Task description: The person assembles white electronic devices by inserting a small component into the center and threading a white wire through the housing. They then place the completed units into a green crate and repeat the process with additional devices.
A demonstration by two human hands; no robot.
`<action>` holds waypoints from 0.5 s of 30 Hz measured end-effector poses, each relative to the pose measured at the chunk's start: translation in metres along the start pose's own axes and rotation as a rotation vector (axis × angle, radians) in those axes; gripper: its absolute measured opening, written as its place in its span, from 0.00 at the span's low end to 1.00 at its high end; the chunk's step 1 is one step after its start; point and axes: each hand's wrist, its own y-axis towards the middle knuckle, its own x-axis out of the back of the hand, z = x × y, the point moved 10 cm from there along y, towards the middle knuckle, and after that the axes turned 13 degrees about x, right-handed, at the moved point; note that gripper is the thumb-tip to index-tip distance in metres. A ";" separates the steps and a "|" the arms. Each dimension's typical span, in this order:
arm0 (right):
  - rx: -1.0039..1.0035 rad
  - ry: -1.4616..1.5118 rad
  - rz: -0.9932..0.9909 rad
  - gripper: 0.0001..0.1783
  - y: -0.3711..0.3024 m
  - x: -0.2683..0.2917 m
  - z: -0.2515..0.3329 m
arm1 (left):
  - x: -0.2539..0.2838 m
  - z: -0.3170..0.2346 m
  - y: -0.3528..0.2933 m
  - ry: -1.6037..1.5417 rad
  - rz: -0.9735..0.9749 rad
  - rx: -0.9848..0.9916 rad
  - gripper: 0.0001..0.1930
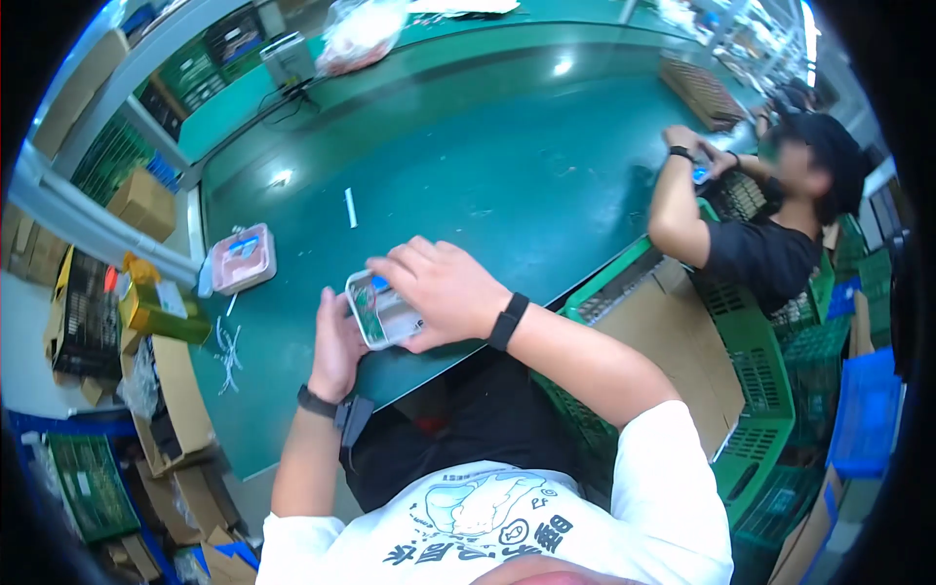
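A shallow white plastic housing (pixel 395 330) is held above the near edge of the green table. Inside it sit a green circuit board (pixel 366 310) and a small blue part (pixel 379 283). My left hand (pixel 336 353) grips the housing from its left side, the thumb along the edge and the other fingers mostly hidden beneath. From the right, my right hand (pixel 450 292) is closed over the housing, its fingers curled across the far rim close to the blue part. What those fingertips press on is partly hidden.
Left on the green table (pixel 468 185) are a pale pink container (pixel 244 258) with blue items, loose white wires (pixel 227 361) and a white strip (pixel 351 208). A yellow can (pixel 166 312) stands beyond the left edge. Green crates (pixel 756 380) and a co-worker (pixel 760 224) are at right.
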 end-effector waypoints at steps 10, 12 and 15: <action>-0.950 -0.566 -0.064 0.45 -0.181 0.115 -0.214 | -0.035 0.014 -0.044 0.797 0.005 -0.417 0.24; -0.689 -0.715 -0.423 0.38 -0.197 0.159 -0.175 | -0.044 0.011 -0.044 0.836 0.011 -0.420 0.26; -0.486 -0.207 -0.250 0.15 -0.126 0.164 -0.047 | -0.036 0.015 -0.067 0.920 -0.036 -0.362 0.28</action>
